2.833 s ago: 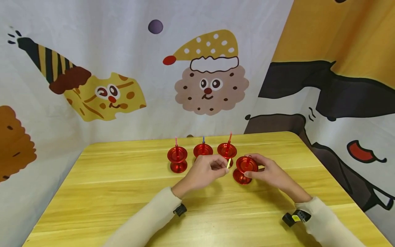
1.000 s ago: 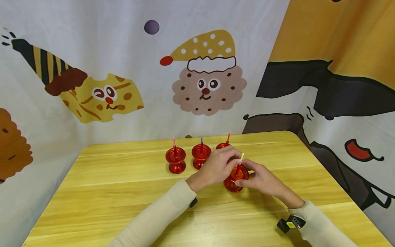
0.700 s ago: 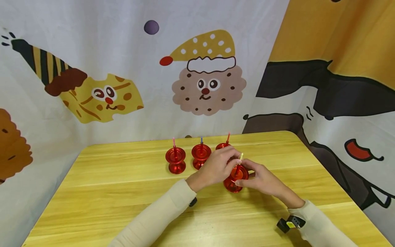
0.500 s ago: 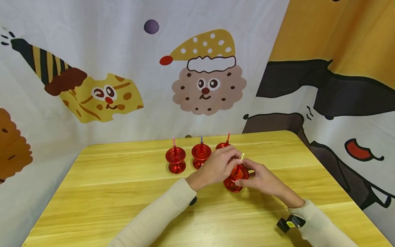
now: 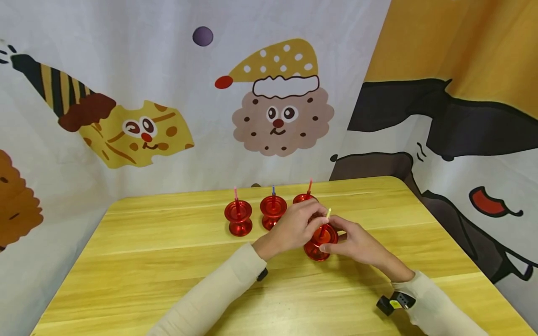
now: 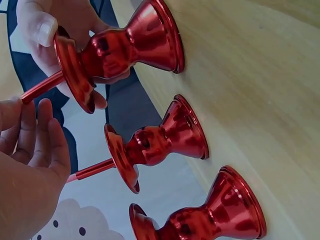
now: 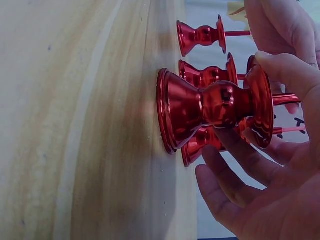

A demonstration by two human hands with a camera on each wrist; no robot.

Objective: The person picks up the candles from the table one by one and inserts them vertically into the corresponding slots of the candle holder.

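Note:
My left hand (image 5: 294,226) pinches a thin yellow candle (image 5: 329,213) between thumb and fingers. The candle stands at the top of the tube on a shiny red candle holder (image 5: 316,252); its lower end is hidden by the fingers. My right hand (image 5: 359,241) grips that holder by its dish, thumb on the near rim (image 7: 260,102) and fingers around the far side. In the left wrist view the left fingertips are right at the end of the red tube (image 6: 42,87). The holder is upright, its base close over the table.
Behind stand three matching holders: one with a pink candle (image 5: 236,193), one with a blue candle (image 5: 273,190), one with a red candle (image 5: 310,186), partly behind my left hand. The wooden table (image 5: 168,261) meets a cartoon-printed curtain (image 5: 176,46) at the back.
Since the earliest frame my left hand has moved right, bringing the yellow candle to the holder's tube. My right hand has shifted the holder left and nearer. During the last second almost nothing moves.

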